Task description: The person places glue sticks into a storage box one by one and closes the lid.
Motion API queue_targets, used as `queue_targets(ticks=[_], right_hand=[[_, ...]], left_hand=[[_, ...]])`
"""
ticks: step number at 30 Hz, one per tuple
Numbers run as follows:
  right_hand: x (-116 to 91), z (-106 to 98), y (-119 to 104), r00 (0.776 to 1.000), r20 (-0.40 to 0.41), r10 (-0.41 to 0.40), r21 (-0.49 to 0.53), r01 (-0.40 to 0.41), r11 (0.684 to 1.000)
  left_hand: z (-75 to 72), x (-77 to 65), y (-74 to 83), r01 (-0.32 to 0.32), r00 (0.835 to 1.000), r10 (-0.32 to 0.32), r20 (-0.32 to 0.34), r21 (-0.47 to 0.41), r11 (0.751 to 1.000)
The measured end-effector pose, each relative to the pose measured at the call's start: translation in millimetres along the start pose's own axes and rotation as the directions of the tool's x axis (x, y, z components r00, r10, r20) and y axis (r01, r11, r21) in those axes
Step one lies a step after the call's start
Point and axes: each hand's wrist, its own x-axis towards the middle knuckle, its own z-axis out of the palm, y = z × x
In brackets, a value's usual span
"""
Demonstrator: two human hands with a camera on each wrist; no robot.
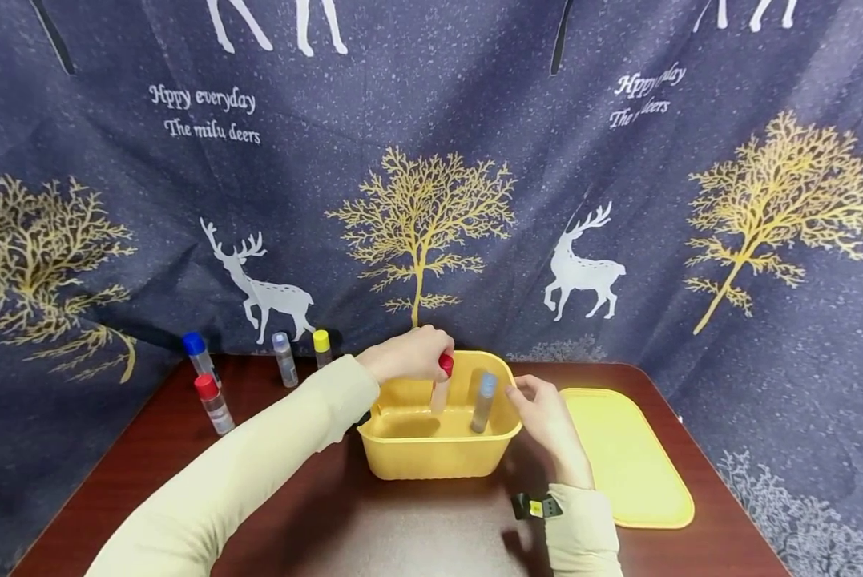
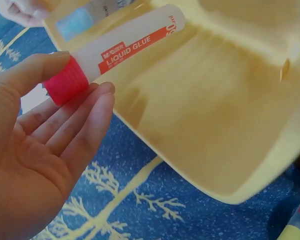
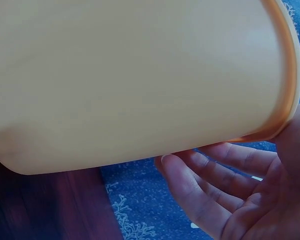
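My left hand pinches a bottle of liquid glue by its red cap, between thumb and fingers. The bottle hangs cap up inside the yellow plastic bin, its clear body below the rim. To its right, a glue bottle with a pale blue cap stands in the bin, leaning slightly. My right hand holds the bin's right end at the rim. In the right wrist view its fingers curl against the outside wall.
On the left of the dark wooden table stand a red-capped bottle, a blue-capped one, a pale-capped one and a yellow-capped one. A flat yellow lid lies at the right. Behind hangs a patterned blue cloth.
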Motion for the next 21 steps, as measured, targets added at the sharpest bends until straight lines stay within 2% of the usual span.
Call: queue_targets(ticks=[5,8,14,21], right_hand=[[1,-1,0,1.000,-0.007,-0.009,-0.010,0.009,1.000],[2,0,1,1.000,-0.007,-0.007,-0.012,0.007,1.000],[1,-2,1,1.000,-0.014,-0.001,-0.009,0.001,1.000],[-1,-1,-2,1.000,-0.004,0.000,0.021,0.000,1.000]], left_hand=[[7.1,10.2,5.7,-0.008,0.999,0.005,0.051,0.070,0.997],[11.4,15.1,8.9,-0.014,0.998,0.009,0.059,0.086,0.996],[15.2,22.2,16.4,-0.042,0.997,0.038,0.064,0.074,0.996],[18.8,26.7,20.7,-0.041,0.995,0.035,0.091,0.060,0.997]])
